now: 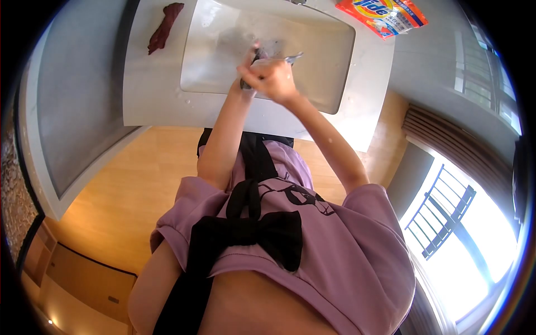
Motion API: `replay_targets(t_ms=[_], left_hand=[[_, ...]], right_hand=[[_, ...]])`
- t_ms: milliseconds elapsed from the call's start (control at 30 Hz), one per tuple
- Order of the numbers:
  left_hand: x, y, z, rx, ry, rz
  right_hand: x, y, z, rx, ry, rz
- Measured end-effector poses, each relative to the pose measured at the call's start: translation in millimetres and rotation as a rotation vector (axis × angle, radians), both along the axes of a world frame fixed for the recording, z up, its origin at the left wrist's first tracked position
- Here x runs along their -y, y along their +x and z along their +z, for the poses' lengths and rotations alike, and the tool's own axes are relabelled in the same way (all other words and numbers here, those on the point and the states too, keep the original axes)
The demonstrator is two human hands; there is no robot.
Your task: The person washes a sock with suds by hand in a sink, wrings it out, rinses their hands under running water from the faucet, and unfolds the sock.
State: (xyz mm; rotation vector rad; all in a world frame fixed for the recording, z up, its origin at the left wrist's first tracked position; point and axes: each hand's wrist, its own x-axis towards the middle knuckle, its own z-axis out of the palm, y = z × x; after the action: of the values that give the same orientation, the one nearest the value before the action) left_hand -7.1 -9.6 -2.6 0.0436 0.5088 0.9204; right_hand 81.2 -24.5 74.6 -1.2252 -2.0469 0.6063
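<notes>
Both my hands are over the white sink basin, close together. My right hand is closed, its fingers curled round a wet grey and dark cloth. A small end of the cloth sticks out beyond my right knuckles. My left hand is partly behind the right one, against the same dark cloth, and its fingers are blurred and mostly hidden. Cloudy water with some suds lies in the basin beyond my hands.
A dark red cloth lies crumpled on the counter left of the basin. An orange Tide detergent bag lies at the back right corner. The faucet shows at the top edge. A window is at the lower right.
</notes>
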Motion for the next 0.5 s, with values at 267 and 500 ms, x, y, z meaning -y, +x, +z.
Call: replay_targets(t_ms=[267,500], left_hand=[[15.3,6.0,-16.3,0.205,0.24,0.052],[1.3,24.1,15.9,-0.1,-0.065,0.116]], right_hand=[[-22.4,3.7,-29.1,-0.067,-0.224,-0.52],[-51.6,7.6,-46.9,0.115,-0.201,-0.649]])
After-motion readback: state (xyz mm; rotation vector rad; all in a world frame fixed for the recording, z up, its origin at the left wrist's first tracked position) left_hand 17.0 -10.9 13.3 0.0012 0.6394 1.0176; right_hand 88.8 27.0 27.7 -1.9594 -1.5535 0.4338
